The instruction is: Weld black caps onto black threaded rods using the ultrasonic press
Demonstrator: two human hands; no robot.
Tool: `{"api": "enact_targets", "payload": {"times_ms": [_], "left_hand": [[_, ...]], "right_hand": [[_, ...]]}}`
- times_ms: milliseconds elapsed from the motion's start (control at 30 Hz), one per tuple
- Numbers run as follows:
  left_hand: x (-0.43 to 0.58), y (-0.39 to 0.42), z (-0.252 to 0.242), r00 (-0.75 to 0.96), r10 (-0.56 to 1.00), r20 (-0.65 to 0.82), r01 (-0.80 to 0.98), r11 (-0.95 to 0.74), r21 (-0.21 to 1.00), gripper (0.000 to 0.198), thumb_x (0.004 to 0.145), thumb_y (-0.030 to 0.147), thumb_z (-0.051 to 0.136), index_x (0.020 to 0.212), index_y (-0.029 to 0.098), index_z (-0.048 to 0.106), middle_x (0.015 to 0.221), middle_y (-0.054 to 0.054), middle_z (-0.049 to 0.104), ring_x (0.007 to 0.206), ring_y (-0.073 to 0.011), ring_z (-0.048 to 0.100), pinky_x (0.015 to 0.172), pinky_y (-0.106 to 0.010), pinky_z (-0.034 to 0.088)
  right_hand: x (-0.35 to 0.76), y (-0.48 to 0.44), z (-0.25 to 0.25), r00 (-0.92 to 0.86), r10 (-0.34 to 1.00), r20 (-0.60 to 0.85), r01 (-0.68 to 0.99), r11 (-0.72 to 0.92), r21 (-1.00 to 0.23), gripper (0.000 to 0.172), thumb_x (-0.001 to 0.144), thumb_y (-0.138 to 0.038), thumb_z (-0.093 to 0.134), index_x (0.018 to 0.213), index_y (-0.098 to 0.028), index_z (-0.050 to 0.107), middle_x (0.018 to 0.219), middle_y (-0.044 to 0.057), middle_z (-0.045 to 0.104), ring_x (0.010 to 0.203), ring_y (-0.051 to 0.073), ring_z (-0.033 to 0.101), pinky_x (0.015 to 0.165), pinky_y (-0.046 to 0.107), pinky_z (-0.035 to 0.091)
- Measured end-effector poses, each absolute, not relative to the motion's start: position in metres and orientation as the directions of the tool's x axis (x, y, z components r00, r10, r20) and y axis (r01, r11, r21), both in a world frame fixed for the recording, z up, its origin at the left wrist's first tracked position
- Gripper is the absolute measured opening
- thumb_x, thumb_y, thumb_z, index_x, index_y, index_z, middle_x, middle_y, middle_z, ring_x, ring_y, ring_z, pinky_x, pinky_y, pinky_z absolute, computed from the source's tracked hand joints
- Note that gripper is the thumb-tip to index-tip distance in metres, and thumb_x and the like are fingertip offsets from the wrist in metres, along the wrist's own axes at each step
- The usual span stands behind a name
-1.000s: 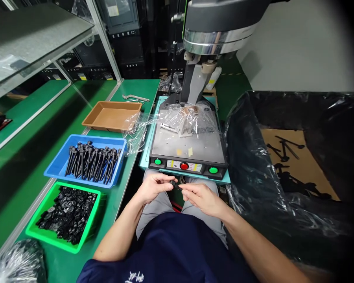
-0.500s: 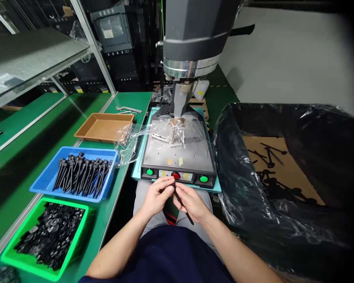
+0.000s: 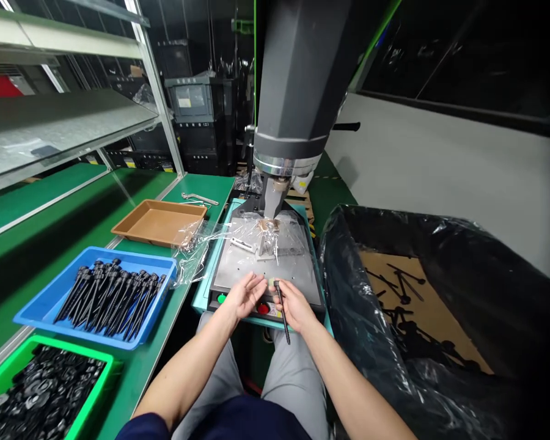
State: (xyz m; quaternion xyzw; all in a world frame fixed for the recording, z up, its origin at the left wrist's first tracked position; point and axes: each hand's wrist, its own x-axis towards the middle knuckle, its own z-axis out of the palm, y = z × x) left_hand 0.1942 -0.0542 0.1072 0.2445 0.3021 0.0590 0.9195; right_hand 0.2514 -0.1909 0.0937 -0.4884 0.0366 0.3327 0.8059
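My right hand [image 3: 296,307] is closed on a long black screw-like pin [image 3: 282,310], its head up near the press plate and its tip pointing down toward my lap. My left hand [image 3: 246,295] is beside it at the front edge of the press base [image 3: 266,272], fingers spread and loosely curled, nothing visible in them. Both hands hover over the red button [image 3: 263,308], with a green button [image 3: 220,299] to the left. The grey press head [image 3: 293,116] hangs above the plate, which is partly covered by clear plastic film [image 3: 238,238].
On the green bench to the left: a blue tray [image 3: 96,293] of several black pins, a green tray [image 3: 41,385] of black washers, an empty brown tray [image 3: 160,221]. A black-bag-lined box [image 3: 421,305] holding finished pins stands at the right. A metal shelf frame rises at the left.
My view has tilted upward. Both hands moved from my lap up to the front of the press base, and my left hand let go of the pin and opened.
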Motion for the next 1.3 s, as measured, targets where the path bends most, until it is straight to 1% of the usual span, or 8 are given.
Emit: {"api": "enact_targets", "payload": {"times_ms": [133,233,333,533,667,767,967,1300], "left_hand": [[0.226,-0.038,0.109,0.783,0.296,-0.547,-0.162,0.946,0.281,0.015,0.089,0.025,0.061,0.089,0.011,0.058,0.090,-0.010,0.070,0.080,-0.0156,0.071,0.070,-0.022,0.061],[0.229,-0.033,0.114,0.778,0.321,-0.540,-0.210,0.943,0.259,0.007,0.092,0.015,0.055,0.088,0.011,0.058,0.074,-0.003,0.067,0.060,-0.0076,0.067,0.054,-0.012,0.057],[0.219,-0.034,0.119,0.778,0.346,-0.525,-0.217,0.932,0.292,0.010,0.092,0.008,0.052,0.085,0.011,0.059,0.068,-0.001,0.066,0.054,-0.0057,0.065,0.049,-0.008,0.053],[0.201,-0.040,0.122,0.811,0.362,-0.460,-0.154,0.890,0.430,0.005,0.085,0.009,0.062,0.089,0.010,0.062,0.088,-0.009,0.073,0.067,-0.0151,0.071,0.045,-0.015,0.055],[0.197,-0.041,0.121,0.833,0.370,-0.411,-0.114,0.842,0.528,0.010,0.084,0.015,0.066,0.093,0.012,0.062,0.101,-0.010,0.073,0.075,-0.0165,0.072,0.050,-0.017,0.057],[0.196,-0.042,0.124,0.855,0.350,-0.382,-0.085,0.823,0.562,0.017,0.083,0.021,0.068,0.097,0.013,0.063,0.109,-0.012,0.072,0.080,-0.0175,0.072,0.052,-0.018,0.057],[0.200,-0.043,0.132,0.868,0.357,-0.345,-0.095,0.802,0.589,0.022,0.083,0.022,0.069,0.101,0.013,0.064,0.114,-0.013,0.070,0.082,-0.0169,0.072,0.054,-0.018,0.056],[0.210,-0.036,0.129,0.884,0.344,-0.318,-0.097,0.798,0.595,0.025,0.081,0.026,0.072,0.102,0.014,0.065,0.120,-0.014,0.068,0.085,-0.0165,0.072,0.056,-0.017,0.056]], "right_hand": [[0.275,-0.162,0.092,0.689,0.592,-0.418,-0.653,0.257,-0.713,0.025,0.072,-0.030,0.076,0.086,-0.014,0.063,0.073,0.006,0.065,0.049,0.008,0.047,0.038,0.016,0.031],[0.285,-0.143,0.092,0.709,0.595,-0.380,-0.630,0.291,-0.720,0.024,0.069,-0.030,0.078,0.079,-0.014,0.062,0.071,0.005,0.064,0.052,0.009,0.050,0.041,0.018,0.035],[0.290,-0.129,0.093,0.781,0.551,-0.293,-0.554,0.394,-0.734,0.032,0.063,-0.031,0.083,0.084,-0.018,0.063,0.075,0.000,0.063,0.061,0.011,0.055,0.052,0.020,0.045],[0.304,-0.119,0.099,0.871,0.479,-0.107,-0.345,0.443,-0.828,0.043,0.067,-0.042,0.080,0.103,-0.024,0.065,0.089,0.000,0.066,0.080,0.018,0.060,0.073,0.032,0.052],[0.328,-0.125,0.104,0.931,0.341,0.132,0.021,0.310,-0.950,0.040,0.072,-0.043,0.075,0.105,-0.022,0.068,0.108,0.006,0.067,0.098,0.023,0.060,0.089,0.037,0.048],[0.347,-0.130,0.110,0.928,0.280,0.246,0.174,0.258,-0.950,0.041,0.072,-0.040,0.074,0.107,-0.020,0.068,0.105,0.007,0.069,0.094,0.023,0.062,0.089,0.038,0.046],[0.373,-0.122,0.130,0.914,0.229,0.335,0.305,0.155,-0.940,0.041,0.071,-0.042,0.072,0.104,-0.019,0.070,0.100,0.008,0.070,0.087,0.023,0.062,0.086,0.039,0.047],[0.404,-0.095,0.143,0.910,0.298,0.287,0.276,0.082,-0.958,0.042,0.065,-0.046,0.072,0.096,-0.018,0.068,0.097,0.010,0.072,0.092,0.028,0.063,0.084,0.039,0.049]]}}
